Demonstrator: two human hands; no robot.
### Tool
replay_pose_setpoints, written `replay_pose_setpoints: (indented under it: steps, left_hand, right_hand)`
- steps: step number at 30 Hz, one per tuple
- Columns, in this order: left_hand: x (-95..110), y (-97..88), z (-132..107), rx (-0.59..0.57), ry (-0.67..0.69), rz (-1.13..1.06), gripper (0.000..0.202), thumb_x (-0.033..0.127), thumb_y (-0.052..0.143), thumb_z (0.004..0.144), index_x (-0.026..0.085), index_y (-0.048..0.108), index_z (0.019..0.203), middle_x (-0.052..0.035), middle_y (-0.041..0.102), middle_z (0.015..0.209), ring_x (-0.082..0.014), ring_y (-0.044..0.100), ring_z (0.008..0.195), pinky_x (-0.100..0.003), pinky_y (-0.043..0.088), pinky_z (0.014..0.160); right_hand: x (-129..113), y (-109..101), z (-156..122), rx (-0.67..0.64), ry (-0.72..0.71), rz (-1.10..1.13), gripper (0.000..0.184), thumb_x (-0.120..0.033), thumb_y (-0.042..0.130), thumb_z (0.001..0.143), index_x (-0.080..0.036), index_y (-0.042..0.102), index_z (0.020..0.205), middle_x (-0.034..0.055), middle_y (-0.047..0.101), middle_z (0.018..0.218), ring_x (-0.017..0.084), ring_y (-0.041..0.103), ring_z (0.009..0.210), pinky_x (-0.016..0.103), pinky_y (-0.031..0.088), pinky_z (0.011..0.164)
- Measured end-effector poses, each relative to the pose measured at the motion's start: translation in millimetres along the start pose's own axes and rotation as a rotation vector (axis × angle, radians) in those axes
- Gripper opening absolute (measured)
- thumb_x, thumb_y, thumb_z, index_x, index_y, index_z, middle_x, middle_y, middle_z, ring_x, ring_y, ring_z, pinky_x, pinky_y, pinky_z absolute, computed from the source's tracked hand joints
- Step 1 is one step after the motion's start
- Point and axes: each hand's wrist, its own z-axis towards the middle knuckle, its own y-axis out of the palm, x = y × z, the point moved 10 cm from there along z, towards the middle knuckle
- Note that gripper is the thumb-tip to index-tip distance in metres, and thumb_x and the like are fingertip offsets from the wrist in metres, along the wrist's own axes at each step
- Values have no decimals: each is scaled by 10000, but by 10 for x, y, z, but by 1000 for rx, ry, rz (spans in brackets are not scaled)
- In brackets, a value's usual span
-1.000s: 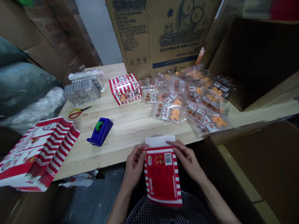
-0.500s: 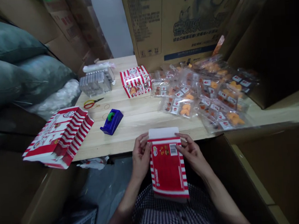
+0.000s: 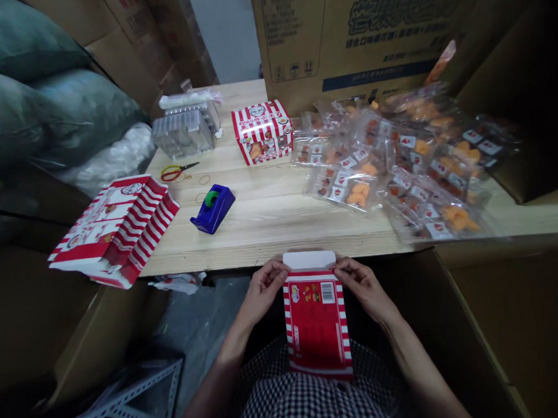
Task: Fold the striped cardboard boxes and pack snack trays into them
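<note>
A flat red carton (image 3: 317,326) with white-striped edges and a white end flap hangs in front of my lap, below the table's front edge. My left hand (image 3: 267,284) pinches its upper left corner by the flap. At the upper right corner, my right hand (image 3: 362,283) pinches it the same way. The printed back with a barcode faces up; whatever lies under the carton is hidden. Beyond it on the table stands a folded-up red-and-white box (image 3: 262,132) with pictures of food on it.
On the table (image 3: 271,228) lie a blue tape dispenser (image 3: 213,209), scissors (image 3: 177,172), rubber bands and clear plastic cases (image 3: 183,135). Striped flat cartons (image 3: 114,228) overhang the left edge. Clear packets (image 3: 344,187) are heaped at right, before a large cardboard box (image 3: 344,35).
Both hands have slid to the carton's top corners, by the flap, still gripping it. The head view has shifted, so the table's things appear higher and further right.
</note>
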Motion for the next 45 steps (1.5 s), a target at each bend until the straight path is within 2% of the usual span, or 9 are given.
replay_pose_setpoints:
  steps: [6,9,14,22,27,33,36,40,45]
  left_hand:
    - [72,-65,-2,110,5,-83,252,318,742,839,140,622,707,-4,624,780,-108,558,716,-212,422,695]
    - [8,-85,14,170,-16,-227,230,252,801,783,187,660,952,13,676,797,-112,610,720,-219,456,717]
    - [-201,163,36,27,-233,-538,663,213,765,803,258,517,1416,-68,743,1120,-196,705,954,-316,516,887]
    - [-21,304,-31,-163,-179,-398,486,341,664,918,185,602,1374,-110,743,1168,-245,700,1057,-335,519,920]
    - [124,193,-47,-115,-79,-224,457,336,661,922,195,626,1355,-92,738,1192,-233,693,1071,-313,505,937]
    - [-45,209,-19,-95,-221,-427,360,231,727,844,143,736,1193,-113,782,1047,-214,736,919,-290,539,860]
    - [-56,244,7,-98,-258,-473,338,180,718,822,134,755,1154,-126,774,1089,-216,738,934,-291,538,883]
    - [26,292,43,-110,-217,-407,367,210,678,864,165,722,1226,-131,704,1270,-255,692,1113,-346,502,991]
    - [8,261,76,-84,-154,-269,271,226,679,855,196,780,1106,-109,725,1234,-281,645,1201,-416,437,1084]
  right_hand:
    - [70,-49,-8,138,57,79,163,-341,865,737,-223,773,805,30,767,929,155,674,815,262,527,778]
    - [116,-103,-16,220,53,94,176,-338,892,694,-227,782,776,34,771,913,159,683,822,256,539,776]
    - [137,-97,-13,220,60,122,186,-324,905,672,-227,784,774,32,777,921,141,692,825,225,544,773]
    - [-58,-148,-140,277,-23,48,138,-300,881,704,-238,781,776,28,785,885,151,709,802,251,567,768]
    - [-194,-85,-196,287,-81,-12,97,-261,852,753,-242,765,794,26,775,861,155,711,829,242,564,775]
    - [-89,236,-50,-62,184,263,660,-240,814,794,-354,545,1385,40,757,1142,229,727,997,394,578,887]
    - [-2,293,-21,-152,278,307,449,-274,817,779,-284,697,1212,51,752,1177,252,720,1043,407,559,946]
    - [24,190,13,-46,246,267,356,-275,792,811,-317,735,1160,18,754,1188,237,708,1087,391,541,983]
    - [-44,154,-25,1,160,189,268,-340,774,831,-260,779,1087,65,744,1215,282,653,1202,452,480,1066]
